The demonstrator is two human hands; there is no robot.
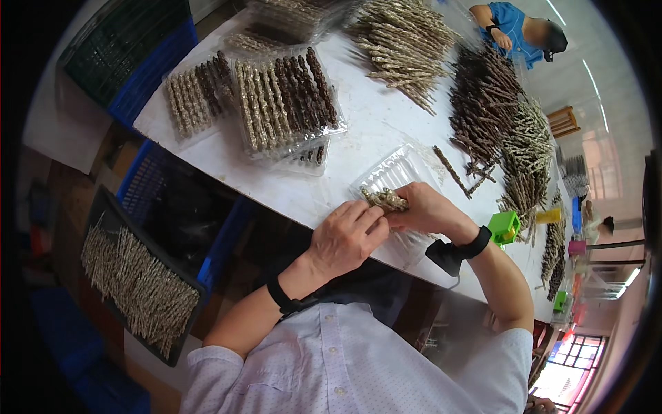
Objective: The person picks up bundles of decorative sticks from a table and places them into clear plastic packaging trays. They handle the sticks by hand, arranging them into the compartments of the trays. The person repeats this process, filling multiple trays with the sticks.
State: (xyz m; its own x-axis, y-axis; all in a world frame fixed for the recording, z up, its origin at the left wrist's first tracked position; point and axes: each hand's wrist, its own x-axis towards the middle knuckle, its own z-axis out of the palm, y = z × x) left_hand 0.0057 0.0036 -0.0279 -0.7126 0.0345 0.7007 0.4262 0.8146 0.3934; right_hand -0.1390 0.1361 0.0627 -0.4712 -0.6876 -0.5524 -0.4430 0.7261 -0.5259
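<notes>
A small bundle of pale gold, glittery twisted sticks [385, 200] is held between my two hands, over the near edge of the white table. My right hand [426, 209] grips it from the right side. Curled against its near left side are the fingers of my left hand [351, 233]; their tips are partly hidden. Under and behind the hands lies a clear plastic tray [390, 171] with moulded grooves. Part of that tray is covered by my hands. A few dark brown twisted sticks [452, 171] rest loose to its right.
Filled trays [284, 103] of gold and brown sticks are stacked at left. Piles of gold sticks [403, 46] and brown sticks [481, 103] lie farther back. A green holder [503, 227] stands near my right wrist. A black bin [139, 284] of sticks sits lower left. A person [522, 36] works across the table.
</notes>
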